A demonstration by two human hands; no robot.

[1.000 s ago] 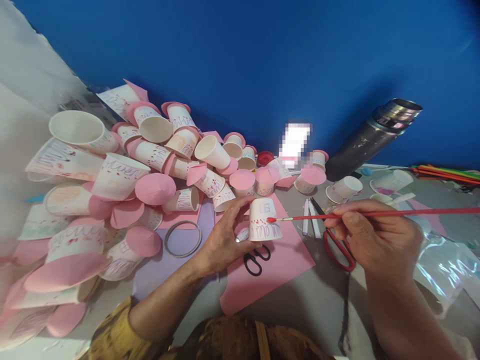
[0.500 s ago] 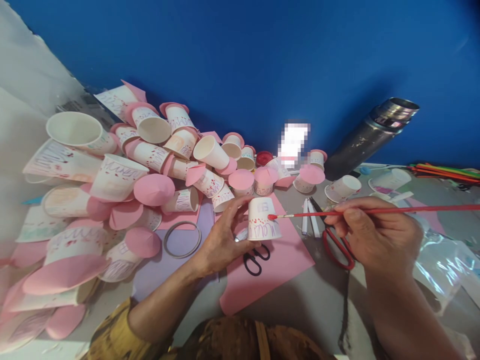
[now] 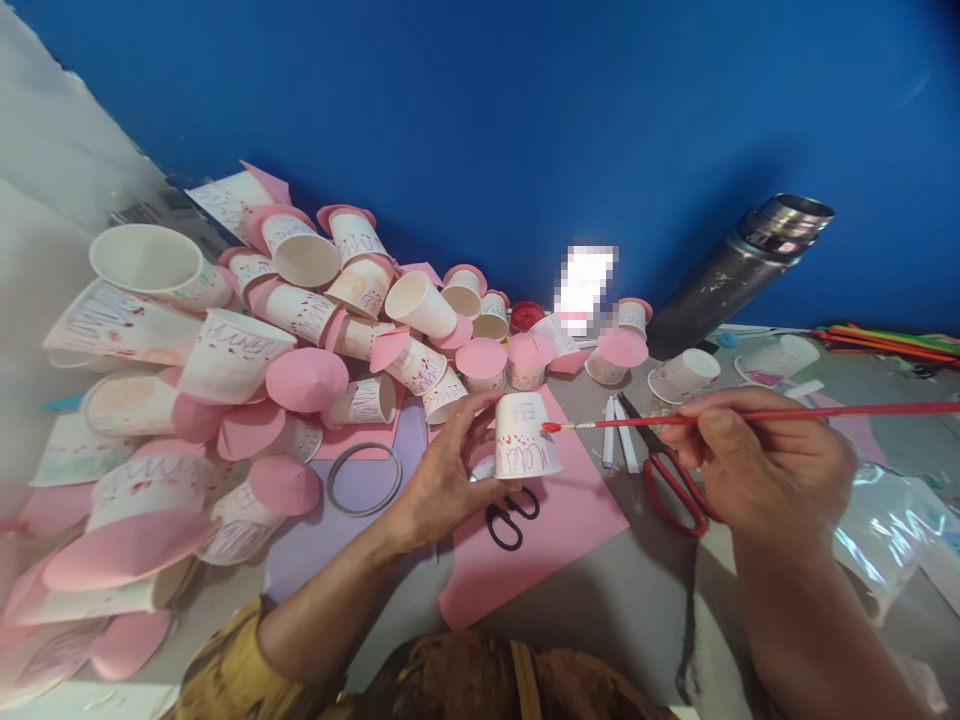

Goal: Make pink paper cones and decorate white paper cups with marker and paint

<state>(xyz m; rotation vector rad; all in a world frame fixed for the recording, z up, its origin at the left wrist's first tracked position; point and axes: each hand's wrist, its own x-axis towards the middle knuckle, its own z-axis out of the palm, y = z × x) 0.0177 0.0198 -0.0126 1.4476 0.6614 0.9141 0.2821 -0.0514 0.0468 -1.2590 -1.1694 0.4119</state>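
Upside down in my left hand (image 3: 442, 480) is a white paper cup (image 3: 525, 455), gripped between fingers and thumb. Purple scribbles, a small purple window drawing and red dabs mark its side. My right hand (image 3: 765, 455) is closed around a thin red paintbrush (image 3: 645, 421), held almost level. The brush's red-tipped bristles are at the cup's right side; whether they touch it I cannot tell. Below the cup, black-handled scissors (image 3: 512, 518) rest on a pink paper sheet (image 3: 547, 560). Red-handled scissors (image 3: 679, 500) lie beside my right hand, near two white markers (image 3: 620, 435).
Many decorated cups with pink paper tops (image 3: 307, 380) are piled on the left. A grey tape ring (image 3: 365, 480) lies on purple paper (image 3: 300, 540). Along the blue wall stand a red paint pot (image 3: 526, 318) and a dark flask (image 3: 739, 275). Clear plastic (image 3: 885, 530) lies at right.
My right hand has shifted slightly right, drawing the brush tip from the cup's front toward its right edge. The cup and my left hand stay nearly still.
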